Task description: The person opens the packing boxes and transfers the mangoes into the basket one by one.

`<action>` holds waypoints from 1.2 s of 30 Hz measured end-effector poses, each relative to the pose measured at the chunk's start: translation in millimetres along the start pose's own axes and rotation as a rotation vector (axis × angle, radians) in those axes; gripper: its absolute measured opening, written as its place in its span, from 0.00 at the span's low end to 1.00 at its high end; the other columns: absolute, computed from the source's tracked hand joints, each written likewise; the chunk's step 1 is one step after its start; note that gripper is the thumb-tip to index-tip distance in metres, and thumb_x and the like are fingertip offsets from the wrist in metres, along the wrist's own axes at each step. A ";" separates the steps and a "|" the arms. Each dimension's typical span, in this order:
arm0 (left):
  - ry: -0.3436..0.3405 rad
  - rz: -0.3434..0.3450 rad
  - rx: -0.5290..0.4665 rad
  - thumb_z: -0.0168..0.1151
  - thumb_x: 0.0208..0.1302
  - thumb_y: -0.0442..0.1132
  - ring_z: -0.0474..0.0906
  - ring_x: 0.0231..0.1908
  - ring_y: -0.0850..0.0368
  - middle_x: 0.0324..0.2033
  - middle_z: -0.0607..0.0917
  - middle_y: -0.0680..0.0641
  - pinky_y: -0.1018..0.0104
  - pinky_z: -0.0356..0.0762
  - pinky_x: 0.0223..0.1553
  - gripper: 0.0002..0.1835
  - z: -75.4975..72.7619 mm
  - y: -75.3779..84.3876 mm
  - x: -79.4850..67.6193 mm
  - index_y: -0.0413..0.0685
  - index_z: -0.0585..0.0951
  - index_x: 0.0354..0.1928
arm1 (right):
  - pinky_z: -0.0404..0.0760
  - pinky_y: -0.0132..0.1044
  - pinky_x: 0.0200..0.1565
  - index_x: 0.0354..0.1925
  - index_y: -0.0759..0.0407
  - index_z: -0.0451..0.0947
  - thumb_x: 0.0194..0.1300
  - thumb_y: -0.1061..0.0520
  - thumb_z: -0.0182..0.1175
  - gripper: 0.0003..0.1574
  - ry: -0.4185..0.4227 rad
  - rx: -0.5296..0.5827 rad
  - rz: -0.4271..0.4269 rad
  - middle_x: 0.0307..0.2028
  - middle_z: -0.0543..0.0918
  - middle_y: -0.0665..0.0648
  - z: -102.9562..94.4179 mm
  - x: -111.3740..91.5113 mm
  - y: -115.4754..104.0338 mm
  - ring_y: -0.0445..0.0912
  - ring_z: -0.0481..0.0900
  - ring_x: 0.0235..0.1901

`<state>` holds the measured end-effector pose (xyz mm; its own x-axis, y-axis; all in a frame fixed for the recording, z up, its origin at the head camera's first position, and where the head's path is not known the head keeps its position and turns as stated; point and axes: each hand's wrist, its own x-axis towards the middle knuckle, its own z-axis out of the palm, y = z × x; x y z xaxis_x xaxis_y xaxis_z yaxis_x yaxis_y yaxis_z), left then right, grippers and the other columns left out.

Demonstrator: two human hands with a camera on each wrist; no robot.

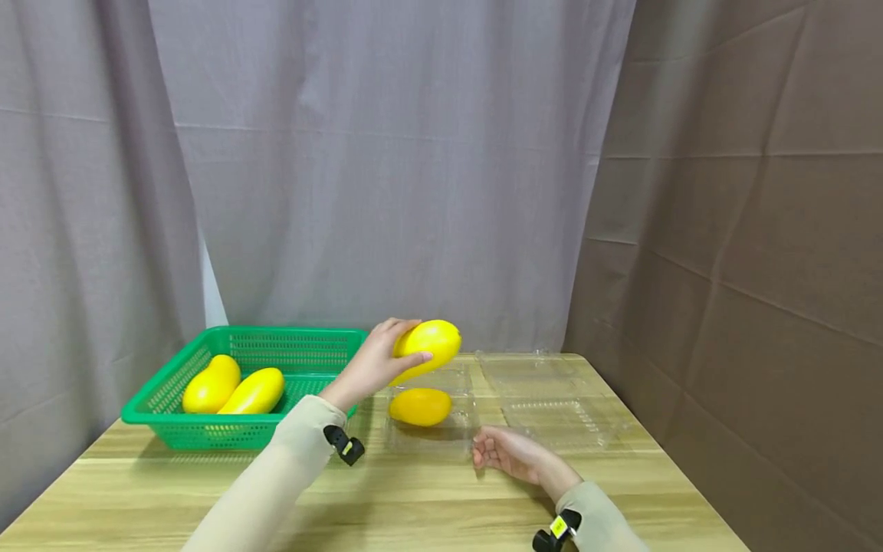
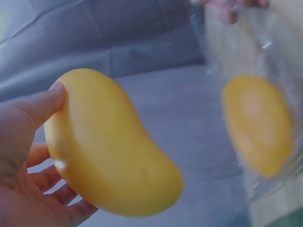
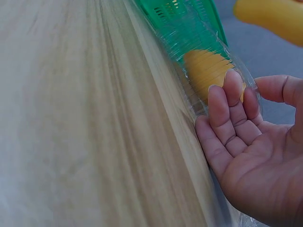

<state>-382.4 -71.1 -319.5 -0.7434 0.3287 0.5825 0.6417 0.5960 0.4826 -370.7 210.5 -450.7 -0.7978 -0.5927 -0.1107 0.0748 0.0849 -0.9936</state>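
My left hand point(image 1: 378, 360) grips a yellow mango point(image 1: 434, 343), raised above a clear plastic container. The left wrist view shows the thumb on one side of this mango point(image 2: 109, 146) and the other fingers on its far side. Below it, a second mango point(image 1: 421, 407) lies in the clear container point(image 1: 431, 443). By that container's right front edge is my right hand point(image 1: 510, 454), resting on the table. In the right wrist view its loosely bent fingers point(image 3: 219, 106) are against the container's edge, and no firm hold shows.
At the left stands a green plastic basket point(image 1: 207, 420) with two mangoes point(image 1: 255, 392) in it. Another clear container point(image 1: 552, 422) lies open on the right of the wooden table point(image 1: 414, 506). Grey curtains point(image 1: 414, 192) hang behind and at the sides.
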 end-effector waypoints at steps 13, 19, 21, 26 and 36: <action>0.082 -0.056 -0.012 0.61 0.55 0.62 0.64 0.53 0.54 0.53 0.71 0.54 0.54 0.69 0.48 0.36 -69.5 -19.3 -6.0 0.56 0.68 0.64 | 0.74 0.38 0.44 0.31 0.59 0.72 0.64 0.55 0.46 0.11 0.018 -0.016 -0.010 0.27 0.79 0.53 0.8 -0.5 -0.5 0.46 0.76 0.31; 0.059 -0.085 0.061 0.62 0.56 0.59 0.65 0.53 0.50 0.53 0.73 0.48 0.51 0.68 0.49 0.36 -84.8 -45.8 -28.0 0.50 0.69 0.63 | 0.74 0.39 0.45 0.32 0.59 0.72 0.66 0.55 0.44 0.12 0.012 -0.018 -0.021 0.28 0.79 0.54 0.8 -0.2 1.1 0.46 0.76 0.32; 0.044 -0.089 0.090 0.64 0.56 0.57 0.65 0.52 0.47 0.52 0.73 0.45 0.49 0.67 0.49 0.36 -86.7 -55.4 -36.6 0.46 0.70 0.63 | 0.74 0.39 0.44 0.33 0.59 0.72 0.67 0.55 0.43 0.13 0.006 -0.015 -0.020 0.28 0.79 0.54 1.1 0.1 2.1 0.46 0.76 0.32; -0.017 -0.098 0.146 0.66 0.55 0.55 0.66 0.50 0.45 0.51 0.75 0.42 0.48 0.67 0.49 0.36 -87.0 -75.3 -58.5 0.41 0.71 0.61 | 0.74 0.38 0.43 0.32 0.60 0.72 0.66 0.54 0.44 0.13 0.011 -0.020 -0.016 0.28 0.79 0.54 1.1 -0.1 2.7 0.46 0.75 0.31; -0.093 -0.124 0.202 0.67 0.54 0.53 0.68 0.50 0.43 0.50 0.75 0.40 0.44 0.67 0.49 0.35 -88.6 -98.1 -76.4 0.41 0.73 0.59 | 0.75 0.37 0.41 0.32 0.61 0.71 0.64 0.55 0.46 0.11 0.039 -0.009 -0.003 0.26 0.78 0.54 1.4 0.5 3.3 0.46 0.75 0.29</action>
<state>-371.8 -219.6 -353.5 -0.8343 0.3040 0.4599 0.5006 0.7672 0.4009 -370.0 209.4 -454.1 -0.8208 -0.5612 -0.1061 0.0667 0.0903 -0.9937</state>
